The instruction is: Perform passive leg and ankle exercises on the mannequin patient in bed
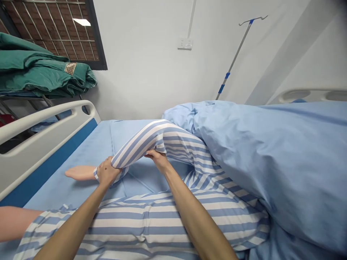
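A bent leg in blue-and-white striped trousers (143,142) is raised at the knee above the bed. Its smooth, manikin-like foot (80,172) sticks out of the cuff at the left. My left hand (106,171) is wrapped round the lower leg near the ankle, over the cloth. Under the bent knee, my right hand (158,159) holds the back of the leg, its fingers partly hidden by the trouser cloth. The other striped leg (135,224) lies stretched out on the mattress, nearer to me, below my forearms.
A light blue quilt (271,144) covers the body's upper part at the right. The bed's end board (48,122) stands at the left, with folded green cloth (40,72) beyond it. Behind the bed are a wall socket (185,43) and an IV pole (235,56).
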Action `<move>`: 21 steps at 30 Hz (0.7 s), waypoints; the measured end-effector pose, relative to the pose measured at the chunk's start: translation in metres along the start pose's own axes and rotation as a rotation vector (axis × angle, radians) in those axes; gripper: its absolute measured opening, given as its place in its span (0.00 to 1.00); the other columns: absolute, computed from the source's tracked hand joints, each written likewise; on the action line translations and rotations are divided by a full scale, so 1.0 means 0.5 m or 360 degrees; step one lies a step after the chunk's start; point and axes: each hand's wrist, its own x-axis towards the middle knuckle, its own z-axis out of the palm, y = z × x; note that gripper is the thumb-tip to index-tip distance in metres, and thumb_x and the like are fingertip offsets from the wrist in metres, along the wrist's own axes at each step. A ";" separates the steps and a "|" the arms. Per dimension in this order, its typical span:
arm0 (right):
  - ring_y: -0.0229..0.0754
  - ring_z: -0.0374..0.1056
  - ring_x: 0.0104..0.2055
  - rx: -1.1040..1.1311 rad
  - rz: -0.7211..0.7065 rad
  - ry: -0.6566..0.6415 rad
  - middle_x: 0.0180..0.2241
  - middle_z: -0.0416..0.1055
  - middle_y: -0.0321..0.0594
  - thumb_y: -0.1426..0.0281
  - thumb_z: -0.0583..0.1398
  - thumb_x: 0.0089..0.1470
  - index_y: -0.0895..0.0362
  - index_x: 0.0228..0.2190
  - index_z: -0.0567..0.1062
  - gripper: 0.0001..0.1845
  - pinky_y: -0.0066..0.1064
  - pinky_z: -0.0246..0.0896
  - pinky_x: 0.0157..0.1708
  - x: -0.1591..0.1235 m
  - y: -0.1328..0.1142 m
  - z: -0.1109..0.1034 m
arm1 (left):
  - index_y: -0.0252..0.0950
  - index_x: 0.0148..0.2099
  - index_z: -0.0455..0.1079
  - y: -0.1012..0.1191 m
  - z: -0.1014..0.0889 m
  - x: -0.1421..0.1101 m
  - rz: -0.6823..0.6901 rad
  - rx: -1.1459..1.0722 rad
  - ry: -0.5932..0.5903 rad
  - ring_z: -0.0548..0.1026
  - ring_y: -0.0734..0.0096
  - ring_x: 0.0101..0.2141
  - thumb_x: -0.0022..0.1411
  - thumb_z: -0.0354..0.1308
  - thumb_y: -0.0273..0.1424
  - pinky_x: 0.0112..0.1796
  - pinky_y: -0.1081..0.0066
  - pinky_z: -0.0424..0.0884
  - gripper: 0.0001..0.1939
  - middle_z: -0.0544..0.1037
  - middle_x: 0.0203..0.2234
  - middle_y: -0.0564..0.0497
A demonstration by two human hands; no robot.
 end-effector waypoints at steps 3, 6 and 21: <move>0.40 0.63 0.36 -0.0003 0.0008 -0.0005 0.29 0.69 0.34 0.71 0.64 0.35 0.55 0.22 0.74 0.05 0.37 0.65 0.38 -0.001 0.004 0.000 | 0.42 0.46 0.62 -0.011 -0.011 0.003 0.0047 0.0041 -0.0047 0.71 0.56 0.43 0.46 0.54 0.41 0.40 0.65 0.61 0.23 0.75 0.40 0.48; 0.40 0.63 0.35 -0.0004 0.0056 -0.0048 0.27 0.68 0.34 0.70 0.64 0.35 0.56 0.22 0.74 0.05 0.39 0.65 0.39 -0.005 0.009 0.003 | 0.43 0.45 0.62 -0.030 -0.030 0.008 0.0084 0.0128 -0.0103 0.71 0.57 0.42 0.46 0.54 0.42 0.38 0.66 0.61 0.22 0.76 0.38 0.49; 0.45 0.65 0.42 0.0027 0.0729 -0.0326 0.33 0.70 0.39 0.67 0.64 0.35 0.58 0.22 0.73 0.09 0.33 0.61 0.36 -0.052 0.128 0.032 | 0.41 0.44 0.66 -0.137 -0.312 0.106 0.0604 0.0757 -0.0175 0.67 0.53 0.47 0.48 0.53 0.33 0.48 0.59 0.54 0.18 0.75 0.42 0.45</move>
